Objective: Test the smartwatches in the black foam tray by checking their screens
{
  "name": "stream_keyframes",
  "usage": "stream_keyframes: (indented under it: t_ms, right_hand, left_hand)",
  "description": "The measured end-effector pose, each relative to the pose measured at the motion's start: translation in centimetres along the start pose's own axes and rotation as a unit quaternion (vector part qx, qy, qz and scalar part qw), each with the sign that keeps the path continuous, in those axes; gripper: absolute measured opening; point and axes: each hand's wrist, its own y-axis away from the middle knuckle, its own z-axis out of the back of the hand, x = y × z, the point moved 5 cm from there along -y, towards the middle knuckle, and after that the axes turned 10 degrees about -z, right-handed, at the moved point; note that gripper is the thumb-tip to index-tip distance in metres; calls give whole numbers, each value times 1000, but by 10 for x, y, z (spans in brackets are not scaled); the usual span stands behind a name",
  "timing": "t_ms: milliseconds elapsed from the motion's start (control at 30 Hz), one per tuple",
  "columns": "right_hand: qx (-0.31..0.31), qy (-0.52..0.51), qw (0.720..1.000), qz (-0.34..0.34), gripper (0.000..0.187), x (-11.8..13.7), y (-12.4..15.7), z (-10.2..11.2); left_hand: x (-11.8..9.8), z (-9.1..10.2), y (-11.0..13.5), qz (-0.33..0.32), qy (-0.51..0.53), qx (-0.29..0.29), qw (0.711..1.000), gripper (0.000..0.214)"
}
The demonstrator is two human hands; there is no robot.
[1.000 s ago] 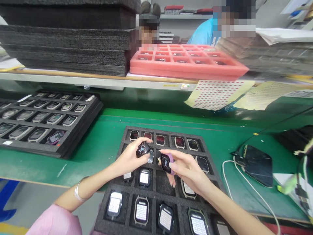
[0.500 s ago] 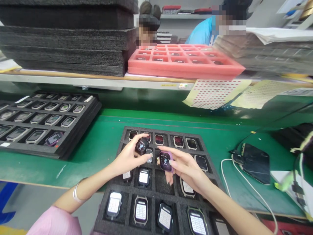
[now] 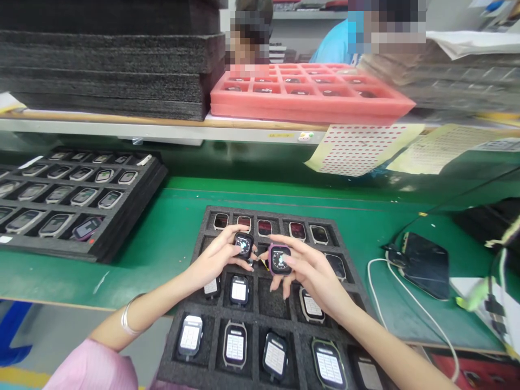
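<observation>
My left hand (image 3: 222,250) grips a black smartwatch (image 3: 244,246) by its edges, its screen lit with a watch face. In my right hand (image 3: 311,265) is a purple-framed smartwatch (image 3: 280,260), also lit, with the thumb on its screen. Both watches are held side by side above a black foam tray (image 3: 254,325). Several watches lie in the tray's cells; those nearer me, such as a silver-framed watch (image 3: 234,344), show white list screens. Watches in the far row, like this dark-screened one (image 3: 265,228), look dark or reddish. Part of the second row is hidden behind my hands.
Another foam tray of watches (image 3: 83,187) sits at the left on the green bench (image 3: 179,227). A pink foam tray (image 3: 309,108) and stacked black foam (image 3: 101,76) occupy the shelf. A phone (image 3: 426,265) with a white cable lies right. Two people are beyond the shelf.
My left hand has turned the black watch more upright and brought it slightly right, closer to the purple one. The purple watch now faces me more squarely, with my right thumb on its screen.
</observation>
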Motion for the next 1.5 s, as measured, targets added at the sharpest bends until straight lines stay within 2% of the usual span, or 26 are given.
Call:
stream_keyframes:
  t_ms: [367,567,700,833,1033,1333,1500]
  right_hand:
    - [7,14,1000,11,45,-3,1,-1]
    - [40,31,998,25,49,-3,2,-7]
    - [58,42,997,27,41,-4,2,-7]
    - [51,75,996,9,42,-4,4,-5]
    - [71,68,995,25,50,-4,3,-4]
    - [74,60,995,13,42,-3,4,-3]
    - [79,61,995,17,41,-2,5,-3]
  left_hand:
    - [0,-4,0,-7,-40,18,999,34]
    - [0,1,1,-32,-195,16,980,44]
    - [0,4,3,-27,-250,12,968,33]
    - [-4,2,5,-29,-257,28,966,28]
    - [-7,-1,6,-35,-258,25,965,38]
    - [-4,0,7,-40,-270,48,961,28]
    - [-5,2,6,-53,-278,32,958,33]
